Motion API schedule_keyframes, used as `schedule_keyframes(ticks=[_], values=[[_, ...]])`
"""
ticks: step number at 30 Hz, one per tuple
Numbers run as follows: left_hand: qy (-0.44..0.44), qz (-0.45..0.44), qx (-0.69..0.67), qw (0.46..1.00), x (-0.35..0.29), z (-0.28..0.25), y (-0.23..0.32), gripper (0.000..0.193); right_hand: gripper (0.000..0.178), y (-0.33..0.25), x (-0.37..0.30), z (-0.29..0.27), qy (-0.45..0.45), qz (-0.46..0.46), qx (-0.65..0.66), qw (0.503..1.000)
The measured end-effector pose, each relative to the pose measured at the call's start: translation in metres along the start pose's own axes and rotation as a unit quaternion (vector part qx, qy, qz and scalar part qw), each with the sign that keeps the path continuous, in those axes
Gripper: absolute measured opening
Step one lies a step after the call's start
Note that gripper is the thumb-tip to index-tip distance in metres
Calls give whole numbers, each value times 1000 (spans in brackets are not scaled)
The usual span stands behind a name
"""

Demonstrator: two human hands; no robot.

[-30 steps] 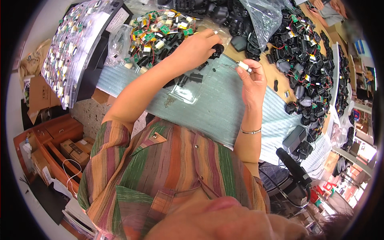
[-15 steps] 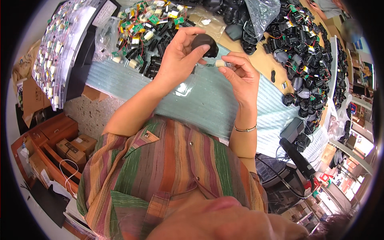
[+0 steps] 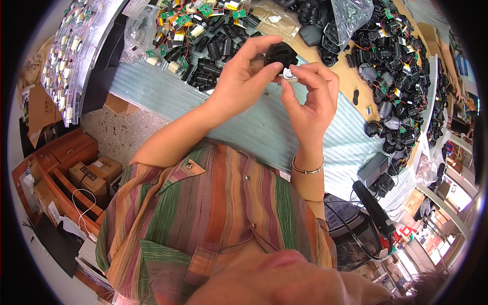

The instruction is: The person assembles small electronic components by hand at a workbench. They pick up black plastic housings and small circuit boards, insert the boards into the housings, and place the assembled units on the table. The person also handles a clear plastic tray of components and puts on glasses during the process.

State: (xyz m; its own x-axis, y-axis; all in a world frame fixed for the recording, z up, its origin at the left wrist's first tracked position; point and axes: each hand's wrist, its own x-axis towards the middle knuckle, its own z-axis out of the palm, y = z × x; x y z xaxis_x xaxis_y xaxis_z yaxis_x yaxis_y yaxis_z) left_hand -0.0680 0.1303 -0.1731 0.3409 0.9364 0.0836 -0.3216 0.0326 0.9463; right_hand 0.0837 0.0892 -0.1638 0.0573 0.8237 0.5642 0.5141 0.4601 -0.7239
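My left hand (image 3: 243, 76) is closed round a rounded black plastic housing (image 3: 281, 53), held above the table with its hollow side partly showing. In a pinch between thumb and fingers, my right hand (image 3: 313, 96) holds a small white cylindrical part (image 3: 290, 75). That part is right at the lower edge of the housing; whether it touches cannot be made out. Beneath both hands lies a pale green foam sheet (image 3: 223, 122).
Loose green circuit boards (image 3: 183, 20) with wires and black plastic pieces (image 3: 206, 71) lie at the back left. Black housings (image 3: 391, 122) are heaped along the right. A black corded tool (image 3: 373, 206) is at the near right. Stacked trays (image 3: 71, 61) hold small parts at far left.
The housing has turned, so its hollow side shows more. My right hand has brought the white part from beside the housing up against its lower edge. The view has shifted slightly.
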Motion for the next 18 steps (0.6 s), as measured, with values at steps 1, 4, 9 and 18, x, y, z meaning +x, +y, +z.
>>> schedule_keyframes(ticks=[1,4,9,18], values=[[-1,-7,-20,1000,-3,3,2,44,39,0,-1,5,33,18,11,999],[0,-29,-50,998,-8,8,1,43,39,1,1,6,54,-13,-55,997],[13,-34,-58,998,-11,11,-2,41,43,2,-5,13,89,-11,-63,994],[5,-20,-72,997,-13,6,-11,39,51,6,-7,14,49,-59,-123,989]])
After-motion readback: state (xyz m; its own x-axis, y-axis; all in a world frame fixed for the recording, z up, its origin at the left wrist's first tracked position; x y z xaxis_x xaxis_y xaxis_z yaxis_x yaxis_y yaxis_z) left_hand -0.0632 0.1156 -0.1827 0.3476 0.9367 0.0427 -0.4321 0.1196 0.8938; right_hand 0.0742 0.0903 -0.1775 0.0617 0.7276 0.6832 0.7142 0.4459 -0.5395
